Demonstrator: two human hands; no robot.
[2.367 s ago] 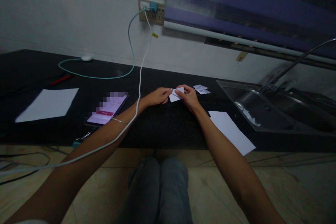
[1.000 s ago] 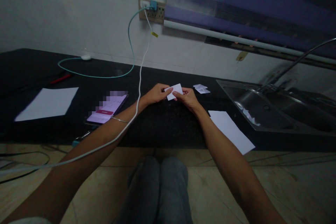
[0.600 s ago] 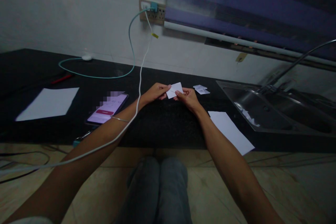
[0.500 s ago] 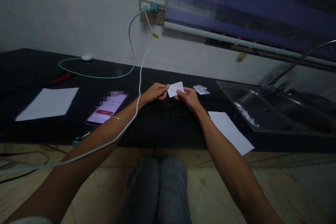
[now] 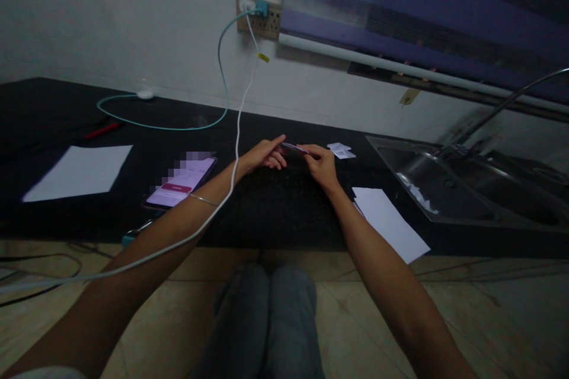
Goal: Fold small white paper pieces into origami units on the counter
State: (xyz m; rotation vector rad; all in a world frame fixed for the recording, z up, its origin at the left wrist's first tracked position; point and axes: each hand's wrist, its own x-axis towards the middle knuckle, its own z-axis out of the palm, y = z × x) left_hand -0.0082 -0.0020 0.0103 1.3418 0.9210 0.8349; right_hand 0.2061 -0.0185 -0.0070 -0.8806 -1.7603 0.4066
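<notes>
Above the dark counter I have a small folded piece of white paper [image 5: 294, 147], turned nearly edge-on, so only a thin strip of it shows. My right hand [image 5: 322, 164] pinches its right end between thumb and fingers. At its left end is my left hand [image 5: 265, 155], the thumb raised against the paper and the other fingers loosely curled below. A little right of my hands lie several small folded papers [image 5: 341, 151]. Beside my right forearm rests a larger white sheet [image 5: 389, 222], partly covered by that arm.
Another white sheet [image 5: 80, 173] and a lit phone [image 5: 181, 182] lie on the counter [image 5: 275, 213] to the left. A white cable [image 5: 237, 154] hangs across my left forearm from the wall socket [image 5: 267, 22]. On the right is a metal sink [image 5: 427, 180] with a faucet [image 5: 493, 115].
The folded paper has tipped from showing its flat face to nearly edge-on. My left fingers have loosened below it, and my right hand has turned with the paper.
</notes>
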